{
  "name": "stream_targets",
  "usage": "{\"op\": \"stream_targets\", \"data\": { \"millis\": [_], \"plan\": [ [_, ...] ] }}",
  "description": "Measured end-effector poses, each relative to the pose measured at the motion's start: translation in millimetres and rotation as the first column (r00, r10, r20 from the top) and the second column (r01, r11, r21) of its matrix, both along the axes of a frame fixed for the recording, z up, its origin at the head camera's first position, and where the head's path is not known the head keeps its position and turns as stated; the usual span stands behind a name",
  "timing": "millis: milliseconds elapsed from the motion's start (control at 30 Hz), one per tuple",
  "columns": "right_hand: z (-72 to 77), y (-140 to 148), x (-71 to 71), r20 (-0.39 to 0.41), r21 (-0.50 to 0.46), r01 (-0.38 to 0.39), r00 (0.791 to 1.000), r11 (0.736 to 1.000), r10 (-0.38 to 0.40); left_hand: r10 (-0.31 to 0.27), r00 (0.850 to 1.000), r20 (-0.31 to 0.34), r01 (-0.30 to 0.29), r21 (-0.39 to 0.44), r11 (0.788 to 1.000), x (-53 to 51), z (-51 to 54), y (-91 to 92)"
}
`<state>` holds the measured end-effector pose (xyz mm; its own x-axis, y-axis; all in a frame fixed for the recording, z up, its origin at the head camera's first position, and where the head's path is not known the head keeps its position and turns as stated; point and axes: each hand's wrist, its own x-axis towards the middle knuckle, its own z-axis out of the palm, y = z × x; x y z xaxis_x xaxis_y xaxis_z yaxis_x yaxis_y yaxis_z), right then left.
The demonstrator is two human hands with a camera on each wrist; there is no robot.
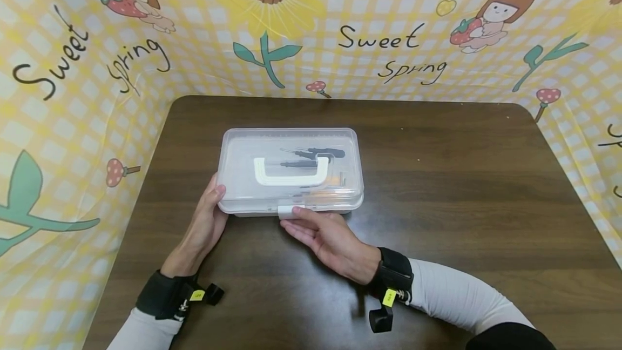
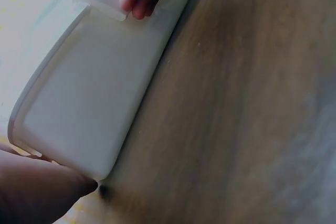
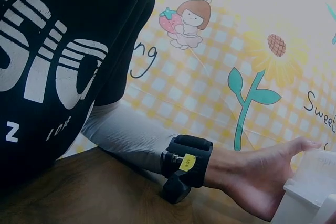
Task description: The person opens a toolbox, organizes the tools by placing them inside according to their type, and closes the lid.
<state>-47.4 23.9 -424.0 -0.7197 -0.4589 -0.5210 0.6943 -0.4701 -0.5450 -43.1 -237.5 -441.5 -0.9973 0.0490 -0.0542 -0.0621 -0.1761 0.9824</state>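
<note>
A clear plastic storage box (image 1: 243,147) with a white carry handle (image 1: 291,180) on its lid sits near the middle of the table, lid down. My left hand (image 1: 206,226) grips its left end, thumb at the lid's front corner; the other fingers are mostly hidden. At the front, my right hand (image 1: 335,244) pinches the white latch (image 1: 288,212), thumb on top and fingers below. Through the lid show several dark slim tools (image 1: 311,155) and something orange (image 1: 325,194). The left wrist view shows the box's pale front wall (image 2: 100,87).
The brown wooden table (image 1: 461,188) has rounded far corners. A yellow checked cloth (image 1: 311,64) with printed flowers and figures hangs behind it and at both sides. Black bands with small cameras are strapped on both wrists, over white sleeves (image 1: 457,285).
</note>
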Motion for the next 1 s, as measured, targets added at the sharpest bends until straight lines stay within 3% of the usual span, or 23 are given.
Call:
{"op": "stream_targets", "data": {
  "millis": [667, 833, 1000],
  "plan": [
    [5.9, -1.3, -3.5, 0.089, -0.011, 0.018, 0.996, 1.000, -0.017, -0.007, 1.000, 0.022, 0.008, -0.018, 1.000, -1.1, 2.9, 0.5],
    [5.9, -2.6, -4.0, 0.112, 0.009, 0.025, 0.993, 1.000, -0.026, 0.007, 1.000, 0.007, -0.007, 0.001, 1.000, -0.5, 3.6, 2.3],
    [6.1, -3.5, -3.5, 0.094, 0.028, 0.013, 0.995, 1.000, -0.016, 0.038, 0.998, 0.050, -0.038, 0.001, 0.999, -3.8, 7.9, 5.5]
  ]
}}
